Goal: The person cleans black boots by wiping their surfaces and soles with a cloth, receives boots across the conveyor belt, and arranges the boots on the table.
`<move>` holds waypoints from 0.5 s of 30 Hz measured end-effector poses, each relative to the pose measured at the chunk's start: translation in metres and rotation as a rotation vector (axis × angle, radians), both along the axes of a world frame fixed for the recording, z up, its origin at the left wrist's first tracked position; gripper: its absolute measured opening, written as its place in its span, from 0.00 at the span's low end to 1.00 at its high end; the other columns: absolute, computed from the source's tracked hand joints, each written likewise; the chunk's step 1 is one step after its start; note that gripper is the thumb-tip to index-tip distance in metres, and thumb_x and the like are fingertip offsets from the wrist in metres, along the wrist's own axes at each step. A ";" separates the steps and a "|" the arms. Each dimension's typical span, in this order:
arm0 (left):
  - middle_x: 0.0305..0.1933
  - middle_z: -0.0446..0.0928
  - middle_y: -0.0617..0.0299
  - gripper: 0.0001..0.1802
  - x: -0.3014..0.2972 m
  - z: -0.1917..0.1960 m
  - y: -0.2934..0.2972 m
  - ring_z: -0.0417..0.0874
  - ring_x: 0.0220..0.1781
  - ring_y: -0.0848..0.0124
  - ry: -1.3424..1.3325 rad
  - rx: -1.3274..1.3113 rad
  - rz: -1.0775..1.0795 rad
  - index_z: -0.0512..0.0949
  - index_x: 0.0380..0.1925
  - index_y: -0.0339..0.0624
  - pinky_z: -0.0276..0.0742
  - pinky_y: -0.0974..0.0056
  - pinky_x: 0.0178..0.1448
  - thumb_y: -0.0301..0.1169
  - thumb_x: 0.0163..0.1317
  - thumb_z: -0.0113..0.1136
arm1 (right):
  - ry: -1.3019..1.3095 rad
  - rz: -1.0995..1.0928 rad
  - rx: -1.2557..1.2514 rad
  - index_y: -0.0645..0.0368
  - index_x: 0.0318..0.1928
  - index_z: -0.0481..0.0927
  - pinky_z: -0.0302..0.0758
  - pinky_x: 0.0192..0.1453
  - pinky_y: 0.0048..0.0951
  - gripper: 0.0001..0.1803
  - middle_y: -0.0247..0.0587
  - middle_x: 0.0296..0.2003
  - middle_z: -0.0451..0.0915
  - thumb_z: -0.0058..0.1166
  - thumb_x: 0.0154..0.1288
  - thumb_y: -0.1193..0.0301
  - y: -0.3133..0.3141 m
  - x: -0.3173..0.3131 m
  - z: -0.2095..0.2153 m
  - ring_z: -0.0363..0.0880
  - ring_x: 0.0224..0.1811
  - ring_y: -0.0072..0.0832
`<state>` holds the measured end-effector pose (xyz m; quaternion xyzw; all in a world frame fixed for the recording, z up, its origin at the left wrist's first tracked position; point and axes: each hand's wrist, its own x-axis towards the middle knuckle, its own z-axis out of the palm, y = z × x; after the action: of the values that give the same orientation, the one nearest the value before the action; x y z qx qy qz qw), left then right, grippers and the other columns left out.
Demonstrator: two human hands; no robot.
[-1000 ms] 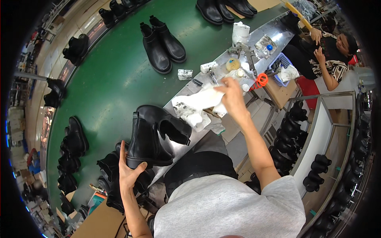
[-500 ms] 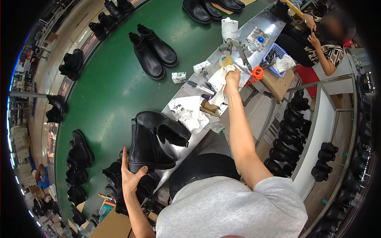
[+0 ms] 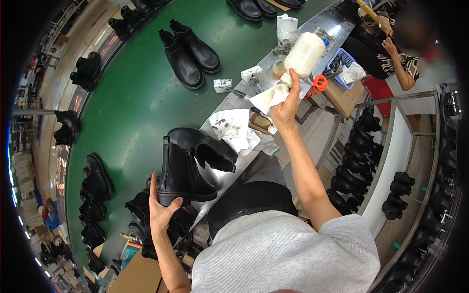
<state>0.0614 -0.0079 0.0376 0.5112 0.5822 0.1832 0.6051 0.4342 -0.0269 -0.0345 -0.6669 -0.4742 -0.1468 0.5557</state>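
Note:
My left hand [image 3: 162,211] grips the heel and sole edge of a black ankle boot [image 3: 178,168], thumb on the sole and a finger up its back. Behind that boot, the open shaft of another black boot [image 3: 222,154] shows at its right, partly hidden. In my right hand [image 3: 287,108] is a whitish plastic bottle [image 3: 307,54], tilted and held by its neck end. A white cloth [image 3: 269,99] is bunched in the same hand. Below it on the metal bench strip lie a stained white cloth [image 3: 230,126] and a brown-bristled brush [image 3: 261,122].
A pair of black boots [image 3: 189,56] stands on the green table [image 3: 132,110]. White stained blocks [image 3: 223,86], a spray gun [image 3: 282,48] and an orange coiled hose [image 3: 318,84] lie along the metal strip. A blue basket [image 3: 342,61] and another person [image 3: 401,66] are at the far right.
My right hand has lifted the whitish bottle from the bench, with the cloth still in its fingers. My left hand and the boot stay nearly in place.

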 end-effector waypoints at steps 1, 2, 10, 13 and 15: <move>0.42 0.72 0.57 0.55 0.000 0.000 0.000 0.77 0.39 0.70 0.002 -0.003 -0.004 0.51 0.68 0.38 0.74 0.69 0.45 0.26 0.34 0.65 | -0.049 -0.012 0.023 0.65 0.62 0.57 0.70 0.51 0.32 0.28 0.50 0.47 0.73 0.48 0.62 0.81 -0.001 0.001 -0.001 0.74 0.46 0.37; 0.42 0.72 0.57 0.55 0.000 0.001 0.000 0.77 0.39 0.70 0.004 -0.005 0.004 0.51 0.68 0.38 0.74 0.69 0.45 0.26 0.34 0.65 | -0.097 -0.023 0.047 0.65 0.62 0.57 0.70 0.52 0.33 0.28 0.50 0.46 0.73 0.48 0.61 0.81 -0.001 0.003 -0.002 0.74 0.47 0.38; 0.51 0.70 0.46 0.56 -0.022 -0.016 -0.007 0.73 0.53 0.61 0.085 0.099 -0.030 0.54 0.67 0.40 0.67 0.63 0.59 0.33 0.33 0.71 | 0.579 0.183 0.043 0.62 0.59 0.64 0.75 0.51 0.30 0.22 0.41 0.47 0.75 0.47 0.65 0.71 0.010 0.005 -0.048 0.76 0.46 0.28; 0.49 0.71 0.48 0.58 -0.003 -0.002 0.005 0.75 0.50 0.62 0.137 0.151 -0.117 0.53 0.67 0.39 0.67 0.66 0.58 0.35 0.33 0.71 | 1.314 0.230 0.074 0.63 0.45 0.74 0.78 0.42 0.28 0.12 0.39 0.38 0.78 0.45 0.65 0.69 0.009 0.121 -0.124 0.79 0.37 0.28; 0.45 0.73 0.50 0.58 -0.008 -0.003 0.001 0.76 0.46 0.63 0.109 0.133 -0.084 0.50 0.68 0.36 0.69 0.66 0.56 0.34 0.33 0.70 | 1.216 -0.172 -0.193 0.67 0.48 0.74 0.78 0.42 0.29 0.15 0.43 0.38 0.79 0.42 0.66 0.71 0.023 0.140 -0.125 0.80 0.38 0.31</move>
<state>0.0538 -0.0071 0.0345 0.5833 0.5789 0.1679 0.5445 0.5741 -0.0041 -0.1599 -0.7144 -0.0286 0.2586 0.6496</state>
